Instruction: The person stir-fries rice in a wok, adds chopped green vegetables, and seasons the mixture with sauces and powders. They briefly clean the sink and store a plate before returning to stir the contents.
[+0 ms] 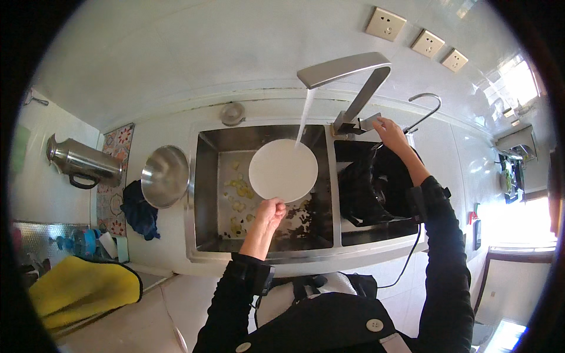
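Observation:
My left hand grips the near rim of a white plate above the left basin of a stainless steel sink. Water runs from the wide spout of a faucet onto the plate's far part. My right hand is at the faucet's lever, its fingers touching the lever's end. Yellowish food scraps and dark bits lie on the basin floor under and around the plate.
A black plastic bag fills much of the right basin. Behind it stands a thin curved tap. Left of the sink are a steel bowl, a dark cloth and a metal jug. A yellow cloth hangs at lower left.

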### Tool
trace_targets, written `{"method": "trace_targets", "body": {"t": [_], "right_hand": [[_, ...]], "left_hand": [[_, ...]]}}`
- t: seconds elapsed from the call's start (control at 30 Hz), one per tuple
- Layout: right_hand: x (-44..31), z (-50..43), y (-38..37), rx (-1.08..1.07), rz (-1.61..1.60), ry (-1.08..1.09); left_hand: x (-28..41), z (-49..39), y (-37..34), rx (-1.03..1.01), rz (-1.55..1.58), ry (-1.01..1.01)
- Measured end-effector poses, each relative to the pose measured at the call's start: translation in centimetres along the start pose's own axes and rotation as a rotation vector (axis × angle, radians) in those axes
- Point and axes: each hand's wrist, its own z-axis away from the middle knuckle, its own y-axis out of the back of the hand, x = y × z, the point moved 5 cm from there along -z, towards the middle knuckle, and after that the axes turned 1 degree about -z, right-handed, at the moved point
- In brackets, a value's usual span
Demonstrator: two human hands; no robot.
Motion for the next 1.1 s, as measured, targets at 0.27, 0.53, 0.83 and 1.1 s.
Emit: {"method": "trace_targets", "body": {"t": [0.27,0.53,0.83,1.1], "right_hand": [[2.2,-1.2,-0.6,0.012,-0.263,-0.159],[5.3,-2.8,-1.8,0.077,-0.4,-0.371],[-4.0,3.8,1.2,0.225,-0.221,-0.023],[-19.2,16.1,-4.8,-0.132,0.176,0.555]], "left_hand": [[3.2,-0.2,-0.1,-0.106,-0.305,-0.292],[7.0,0.6,2.2,0.114,-0.541,-0.622],[11.6,8.4,1.9,0.499,-1.477,-1.344],[12.6,14.9,-5.5,-0.069,-1.736,-1.684]]}}
